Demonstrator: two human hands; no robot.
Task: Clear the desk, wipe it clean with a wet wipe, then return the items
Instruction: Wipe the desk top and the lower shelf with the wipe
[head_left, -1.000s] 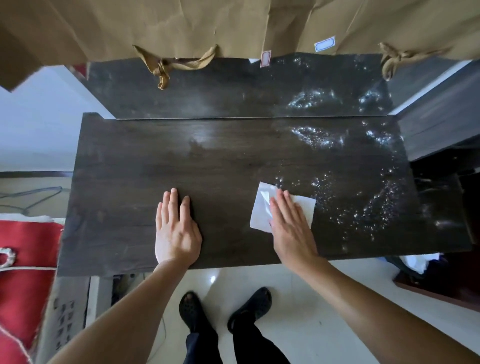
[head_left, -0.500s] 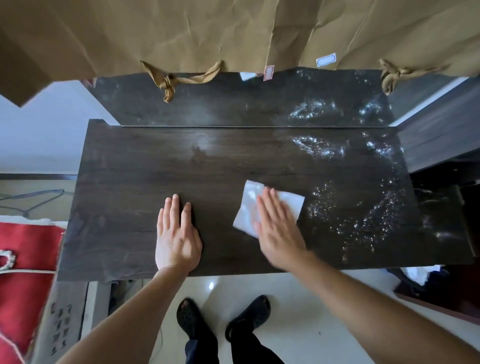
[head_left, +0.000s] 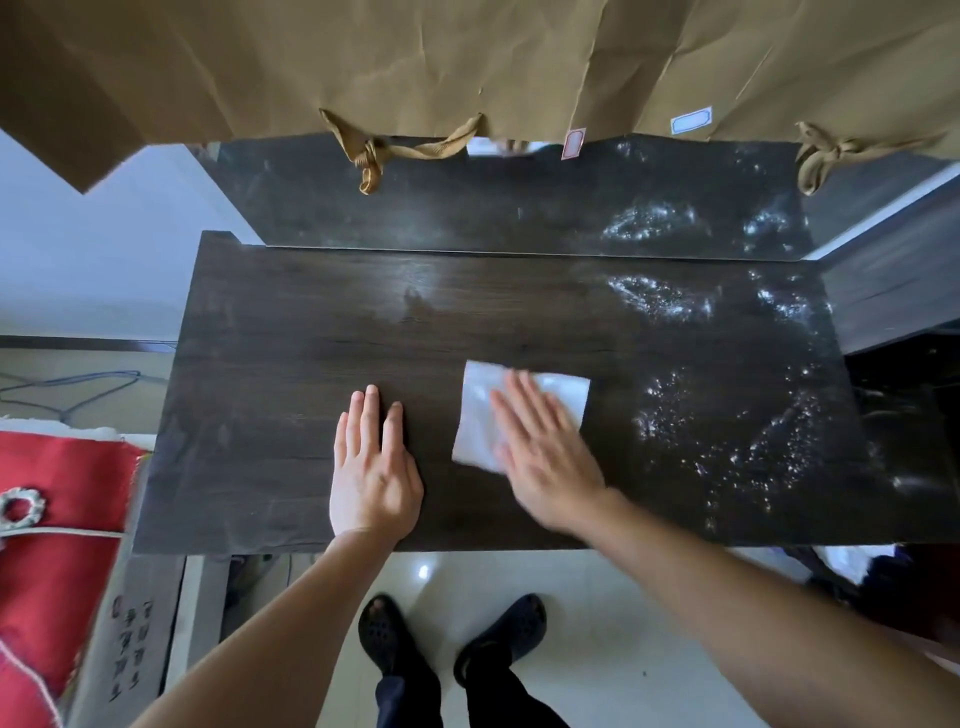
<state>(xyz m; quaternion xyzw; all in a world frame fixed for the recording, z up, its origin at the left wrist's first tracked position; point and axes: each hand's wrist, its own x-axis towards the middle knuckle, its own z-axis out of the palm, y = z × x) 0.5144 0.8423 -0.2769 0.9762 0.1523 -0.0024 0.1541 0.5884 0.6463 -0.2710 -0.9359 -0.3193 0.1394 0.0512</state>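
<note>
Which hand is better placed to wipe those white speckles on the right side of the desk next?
Probably the right hand: it presses the wet wipe flat, just beside the speckles. The left hand rests bare on the desk, farther from them.

- The dark wooden desk (head_left: 291, 364) has a matt left half.
- My left hand (head_left: 371, 478) lies flat on it near the middle of the front edge.
- Just beside it, my right hand (head_left: 545, 457) presses flat on the white wet wipe (head_left: 475, 426).
- Wet speckles (head_left: 727, 441) glisten across the right half, up to the back right corner.
</note>
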